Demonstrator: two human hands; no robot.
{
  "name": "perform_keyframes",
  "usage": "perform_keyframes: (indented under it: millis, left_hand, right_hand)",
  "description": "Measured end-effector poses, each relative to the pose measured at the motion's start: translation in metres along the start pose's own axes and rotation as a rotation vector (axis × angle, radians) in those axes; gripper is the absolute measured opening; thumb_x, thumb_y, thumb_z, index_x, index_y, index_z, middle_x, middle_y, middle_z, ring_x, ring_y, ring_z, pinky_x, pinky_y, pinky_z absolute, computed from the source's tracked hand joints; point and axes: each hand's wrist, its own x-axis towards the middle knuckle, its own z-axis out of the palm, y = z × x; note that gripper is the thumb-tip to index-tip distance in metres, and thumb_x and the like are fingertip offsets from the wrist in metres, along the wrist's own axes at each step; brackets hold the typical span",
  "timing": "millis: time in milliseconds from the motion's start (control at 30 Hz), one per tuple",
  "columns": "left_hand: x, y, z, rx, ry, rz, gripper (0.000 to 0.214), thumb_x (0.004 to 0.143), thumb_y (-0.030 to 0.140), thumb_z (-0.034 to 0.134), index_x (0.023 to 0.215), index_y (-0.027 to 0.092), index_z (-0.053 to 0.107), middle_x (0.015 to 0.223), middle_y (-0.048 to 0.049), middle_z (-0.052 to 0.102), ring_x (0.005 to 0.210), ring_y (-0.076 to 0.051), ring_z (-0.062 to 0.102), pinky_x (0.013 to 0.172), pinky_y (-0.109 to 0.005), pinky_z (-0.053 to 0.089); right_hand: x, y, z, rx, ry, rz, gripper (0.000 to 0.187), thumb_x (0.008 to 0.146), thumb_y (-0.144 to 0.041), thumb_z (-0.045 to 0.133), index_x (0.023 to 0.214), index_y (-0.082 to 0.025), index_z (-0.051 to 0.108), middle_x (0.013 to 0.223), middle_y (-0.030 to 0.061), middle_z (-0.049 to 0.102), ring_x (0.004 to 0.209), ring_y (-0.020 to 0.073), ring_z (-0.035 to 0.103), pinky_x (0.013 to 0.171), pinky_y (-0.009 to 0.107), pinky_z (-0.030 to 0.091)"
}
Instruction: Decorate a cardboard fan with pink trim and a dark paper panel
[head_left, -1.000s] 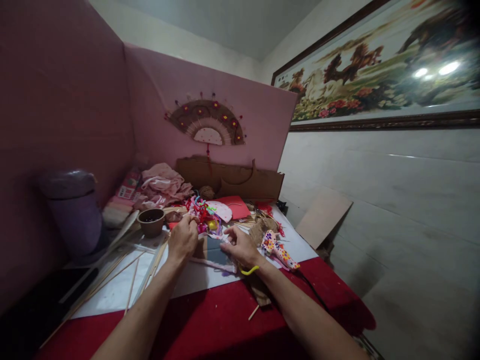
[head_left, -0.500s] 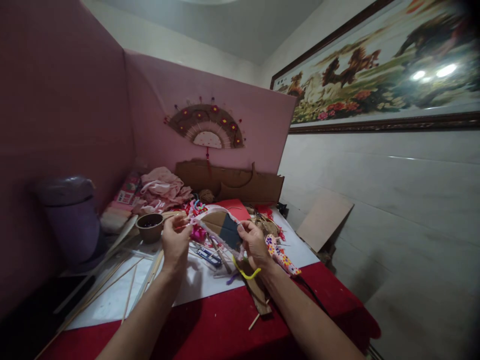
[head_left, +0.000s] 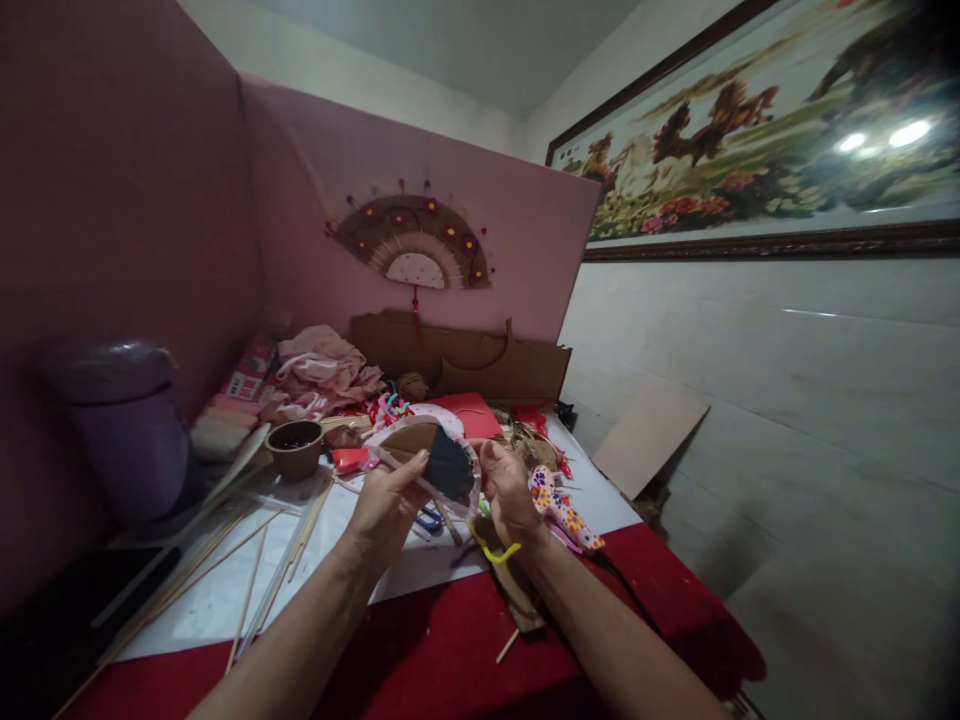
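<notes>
A half-round cardboard piece (head_left: 448, 466), brown and dark blue on the face toward me, has a pale fabric edge folded over its rim. My left hand (head_left: 386, 508) is closed on its lower straight edge, thumb on the near face. At the right end of the curved rim, my right hand (head_left: 510, 488) pinches the edge between thumb and fingers. Below the piece lie blue-handled snips (head_left: 429, 520), partly covered by it. A yellow pipe cleaner (head_left: 496, 550) and a cardboard strip (head_left: 517, 595) are beside my right wrist.
A brown bowl (head_left: 295, 450) and thin wooden sticks (head_left: 251, 590) are at the left. A flower-patterned glue gun (head_left: 562, 510) lies at the right. Behind are pink cloth (head_left: 326, 365), red paper (head_left: 469, 415) and a cardboard sheet (head_left: 495, 368). A decorated fan (head_left: 416, 240) hangs on the pink panel.
My left hand has moved right, from the left end of the cardboard piece to its lower edge. The piece has shifted slightly left, and a small red item now shows near the bowl.
</notes>
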Motion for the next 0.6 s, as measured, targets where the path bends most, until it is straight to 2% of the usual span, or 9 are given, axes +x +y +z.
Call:
perform_keyframes:
  millis: [67,167,233,300,367,467,533,600]
  left_hand:
    - [0.001,0.002,-0.002,0.004,0.038,-0.005,0.026,0.068,0.012,0.069,0.093,0.013,0.064,0.080,-0.0039,0.072,0.068,-0.016,0.067,0.064,-0.028,0.055]
    - [0.003,0.004,-0.004,-0.025,0.075,0.004,0.024,0.068,0.010,0.068,0.091,0.014,0.065,0.079,-0.0027,0.073,0.066,-0.015,0.067,0.059,-0.025,0.055]
    - [0.004,0.006,-0.004,-0.047,0.086,0.011,0.020,0.069,0.010,0.066,0.089,0.014,0.065,0.078,-0.0026,0.073,0.066,-0.015,0.067,0.059,-0.024,0.055]
    - [0.005,0.008,-0.003,-0.065,0.101,0.023,0.017,0.071,0.010,0.064,0.088,0.014,0.065,0.079,-0.0031,0.073,0.067,-0.015,0.068,0.060,-0.025,0.056]
    - [0.005,0.012,-0.002,-0.081,0.121,0.039,0.016,0.073,0.010,0.062,0.088,0.014,0.065,0.078,-0.0031,0.073,0.068,-0.016,0.068,0.062,-0.026,0.057]
    - [0.005,0.015,0.001,-0.139,0.127,0.072,0.017,0.076,0.008,0.058,0.090,0.015,0.065,0.080,-0.0026,0.073,0.071,-0.015,0.068,0.067,-0.026,0.056]
    - [0.005,0.013,0.003,-0.192,0.127,0.072,0.017,0.079,0.008,0.055,0.090,0.014,0.065,0.083,-0.0033,0.073,0.075,-0.014,0.067,0.071,-0.027,0.056]
    - [0.002,0.011,0.005,-0.213,0.130,0.046,0.017,0.081,0.008,0.053,0.091,0.014,0.065,0.085,-0.0040,0.073,0.079,-0.014,0.067,0.075,-0.028,0.054]
  right_hand:
    - [0.001,-0.002,-0.002,-0.026,0.051,-0.035,0.041,0.077,-0.057,0.053,0.086,-0.018,0.058,0.068,0.0012,0.059,0.056,0.0128,0.053,0.050,0.024,0.040]
    - [0.006,-0.003,-0.008,-0.109,0.165,-0.109,0.036,0.072,-0.053,0.061,0.073,-0.018,0.056,0.052,-0.0052,0.048,0.043,0.0081,0.041,0.041,0.020,0.031]
    - [0.008,-0.003,-0.012,-0.137,0.176,-0.114,0.034,0.070,-0.049,0.065,0.068,-0.018,0.054,0.046,-0.0079,0.041,0.038,0.0062,0.033,0.038,0.019,0.026]
    - [0.008,-0.004,-0.012,-0.144,0.151,-0.101,0.033,0.072,-0.049,0.063,0.073,-0.017,0.057,0.049,-0.0061,0.046,0.039,0.0066,0.036,0.038,0.019,0.027]
    - [0.006,-0.006,-0.009,-0.145,0.119,-0.089,0.038,0.074,-0.053,0.058,0.081,-0.016,0.059,0.058,-0.0018,0.055,0.045,0.0087,0.045,0.041,0.020,0.034]
    - [0.001,-0.007,-0.001,-0.148,-0.039,-0.034,0.046,0.077,-0.061,0.049,0.082,-0.017,0.060,0.067,0.0018,0.058,0.053,0.0109,0.051,0.048,0.022,0.040]
    - [-0.003,-0.007,0.004,-0.161,-0.153,0.017,0.043,0.072,-0.059,0.057,0.079,-0.017,0.059,0.066,0.0007,0.058,0.054,0.0109,0.051,0.048,0.021,0.039]
    - [-0.005,-0.007,0.008,-0.166,-0.172,0.037,0.035,0.064,-0.047,0.071,0.078,-0.017,0.058,0.064,-0.0014,0.056,0.053,0.0106,0.051,0.046,0.020,0.037]
